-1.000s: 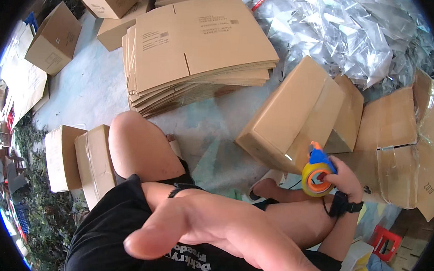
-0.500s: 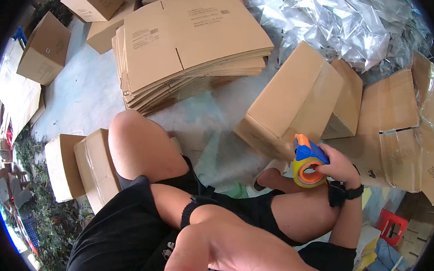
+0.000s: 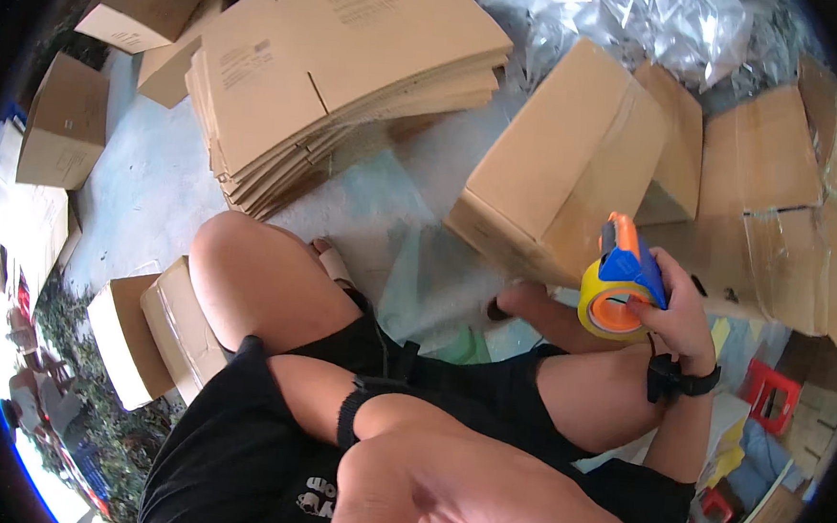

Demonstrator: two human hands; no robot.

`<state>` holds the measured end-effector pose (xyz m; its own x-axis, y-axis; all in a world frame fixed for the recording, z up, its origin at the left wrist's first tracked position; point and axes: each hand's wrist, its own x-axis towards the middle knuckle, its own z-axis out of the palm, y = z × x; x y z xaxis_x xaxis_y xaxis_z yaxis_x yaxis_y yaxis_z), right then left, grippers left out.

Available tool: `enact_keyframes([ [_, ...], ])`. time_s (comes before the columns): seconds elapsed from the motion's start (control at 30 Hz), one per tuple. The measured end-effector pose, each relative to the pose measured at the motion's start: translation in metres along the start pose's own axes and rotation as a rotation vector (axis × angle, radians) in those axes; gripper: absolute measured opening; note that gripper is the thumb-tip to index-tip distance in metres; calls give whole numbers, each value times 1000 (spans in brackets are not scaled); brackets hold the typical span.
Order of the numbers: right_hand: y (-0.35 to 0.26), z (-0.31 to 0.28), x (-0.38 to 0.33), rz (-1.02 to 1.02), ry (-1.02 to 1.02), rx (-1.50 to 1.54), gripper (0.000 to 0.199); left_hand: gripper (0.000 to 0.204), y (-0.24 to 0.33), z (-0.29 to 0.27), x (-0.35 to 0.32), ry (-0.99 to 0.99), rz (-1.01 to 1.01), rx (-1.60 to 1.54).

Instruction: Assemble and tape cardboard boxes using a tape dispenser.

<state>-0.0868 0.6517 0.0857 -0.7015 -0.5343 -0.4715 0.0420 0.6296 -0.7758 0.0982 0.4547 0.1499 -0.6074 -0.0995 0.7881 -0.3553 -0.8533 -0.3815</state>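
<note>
My right hand (image 3: 681, 311) grips a tape dispenser (image 3: 640, 272) above my right thigh. The dispenser has a blue body, an orange-and-grey top part and a yellow-and-orange round part holding the roll. Beyond it stands a closed brown carton (image 3: 565, 136), tilted in view, with a strip of clear tape along its top; the dispenser is apart from it or just overlaps it in sight. My left hand (image 3: 491, 482) is raised very close at the lower edge, below a black wristband. Its thumb points down, and its fingers run out of view, so what they do is hidden.
A stack of flattened cartons (image 3: 354, 56) lies ahead on the floor. Crumpled silvery plastic (image 3: 634, 30) is at the far right, near an opened carton (image 3: 764, 168). Two cartons (image 3: 180, 319) stand by my left knee; a red stool (image 3: 770, 393) is at the right.
The tape dispenser in my right hand has turned more upright and shifted a little right. The whole view has shifted slightly. My left hand stays near the lower edge.
</note>
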Motion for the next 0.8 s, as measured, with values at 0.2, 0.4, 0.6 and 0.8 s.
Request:
enact_keyframes([
  [0.2, -8, 28, -41, -249, 262, -58, 66, 137, 9, -13, -6, -50, -18, 139],
  [0.4, -14, 35, -72, -293, 311, -98, 72, 118, -8, 39, 0, 401, 67, -80],
  [0.6, -25, 48, -120, -342, 556, -211, 79, 55, 85, -9, 25, 355, -407, 778],
  [0.8, -21, 57, -115, -486, 497, -257, 90, 39, 111, -48, -4, 992, -806, 1275],
])
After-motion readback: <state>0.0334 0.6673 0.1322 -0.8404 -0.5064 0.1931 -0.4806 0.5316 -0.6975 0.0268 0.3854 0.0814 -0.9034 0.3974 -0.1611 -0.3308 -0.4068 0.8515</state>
